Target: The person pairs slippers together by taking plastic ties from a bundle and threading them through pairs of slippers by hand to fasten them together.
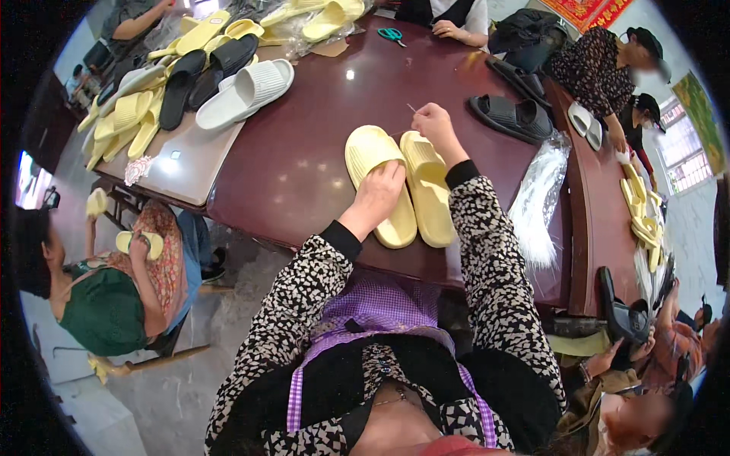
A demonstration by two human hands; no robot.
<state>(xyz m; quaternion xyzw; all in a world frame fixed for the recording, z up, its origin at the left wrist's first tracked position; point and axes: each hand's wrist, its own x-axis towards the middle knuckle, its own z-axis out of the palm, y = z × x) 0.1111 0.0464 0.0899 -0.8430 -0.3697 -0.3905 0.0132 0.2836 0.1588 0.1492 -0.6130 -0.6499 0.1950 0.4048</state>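
Observation:
Two pale yellow slide slippers lie side by side on the dark red table, toes away from me. My left hand (pixel 382 188) grips the left slipper (pixel 368 146) at its ribbed strap, fingertips tucked under the strap's edge. Over the toe of the right slipper (pixel 428 199), my right hand (pixel 436 125) is closed in a pinch. A thin reddish-brown strand or stick (pixel 411 109) pokes out of its fingertips; its exact kind is too small to make out. The right hand partly hides that slipper's strap.
A bundle of thin white strands (pixel 536 205) in clear plastic lies at right, with dark slippers (pixel 511 116) beyond it. White slippers (pixel 247 91) and a heap of yellow ones (pixel 133 114) fill the far left. Teal scissors (pixel 391 36) lie far back. Several people sit around the table.

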